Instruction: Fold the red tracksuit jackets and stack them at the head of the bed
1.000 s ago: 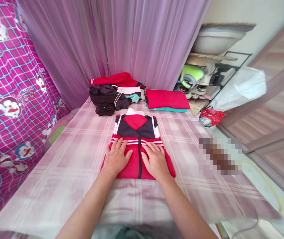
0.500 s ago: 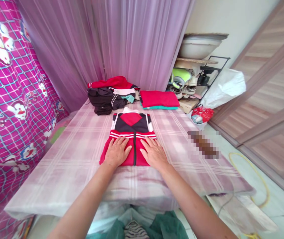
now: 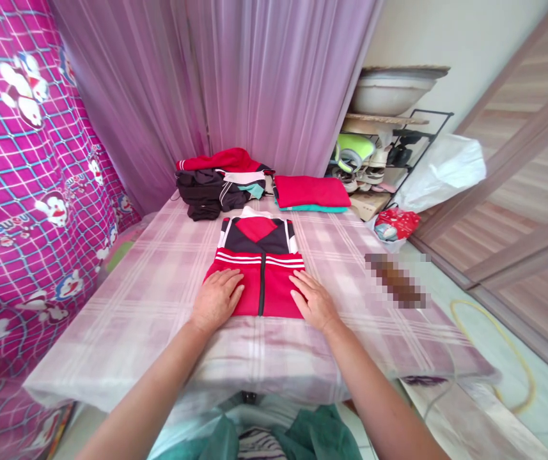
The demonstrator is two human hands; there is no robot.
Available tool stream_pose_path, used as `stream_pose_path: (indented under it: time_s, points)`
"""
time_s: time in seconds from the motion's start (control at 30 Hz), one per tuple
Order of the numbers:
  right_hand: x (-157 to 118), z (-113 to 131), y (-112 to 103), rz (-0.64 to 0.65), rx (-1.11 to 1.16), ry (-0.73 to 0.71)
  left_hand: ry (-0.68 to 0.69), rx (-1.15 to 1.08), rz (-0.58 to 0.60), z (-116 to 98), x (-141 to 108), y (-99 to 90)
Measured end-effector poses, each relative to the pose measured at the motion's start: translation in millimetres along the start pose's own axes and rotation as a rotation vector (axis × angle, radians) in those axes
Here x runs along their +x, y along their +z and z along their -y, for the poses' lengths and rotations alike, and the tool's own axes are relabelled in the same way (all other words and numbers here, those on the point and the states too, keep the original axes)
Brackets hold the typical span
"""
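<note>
Red and folded, the jacket (image 3: 254, 267) runs long near to far, left hand (image 3: 217, 298) and right hand (image 3: 314, 300) equally close, fingers out flat on its near sides, gripping nothing.

The head-worn view looks forward and down from close above the near side of the desk (image 3: 341, 268), folded track jacket (image 3: 274, 284) mid-frame, purple curtain (image 3: 264, 83) at upper centre.

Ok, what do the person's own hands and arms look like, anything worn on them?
Left hand and right hand are ungloved, five-fingered; forearms are bare, no sleeves in view. I see no watch, bracelet or ring.
</note>
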State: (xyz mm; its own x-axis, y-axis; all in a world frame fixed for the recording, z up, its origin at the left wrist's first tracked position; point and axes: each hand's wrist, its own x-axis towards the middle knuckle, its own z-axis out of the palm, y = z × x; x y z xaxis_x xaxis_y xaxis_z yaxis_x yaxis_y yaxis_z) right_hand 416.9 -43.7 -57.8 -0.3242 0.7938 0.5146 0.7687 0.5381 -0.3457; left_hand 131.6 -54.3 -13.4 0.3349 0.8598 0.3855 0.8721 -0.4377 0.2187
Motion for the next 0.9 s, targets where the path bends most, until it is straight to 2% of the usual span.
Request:
stream_pose_path:
  time_s: [0.13,0.2,0.33,0.4,0.47,0.6,0.7,0.8,0.9]
  points:
    - [-1,0,1,-0.013,0.015,0.007,0.0,-0.07,-0.011,24,-22,-7.0]
    - [-1,-1,1,-0.012,0.026,0.011,-0.039,-0.154,-0.064,36,-30,-8.8]
    - [-1,-4,2,-0.031,0.042,0.01,-0.331,-0.242,-0.258,57,-39,-13.1]
    - [-1,-5,2,-0.035,0.049,0.006,-0.479,-0.235,-0.266,64,-43,-16.4]
    - [0,-5,2,-0.034,0.056,0.009,-0.548,-0.216,-0.218,67,-47,-20.0]
    - [0,-1,-1,-0.067,0.071,0.031,-0.499,-0.19,-0.155,58,-56,-27.2]
    - [0,2,-7,-0.17,0.072,0.08,-0.475,-0.219,-0.13,48,-61,-31.6]
    - [-4,2,-14,-0.277,0.036,0.195,-0.472,-0.257,-0.095,45,-65,-34.7]
    - [-17,-2,-21,-0.305,0.003,0.38,-0.436,-0.329,-0.058,47,-70,-36.4]
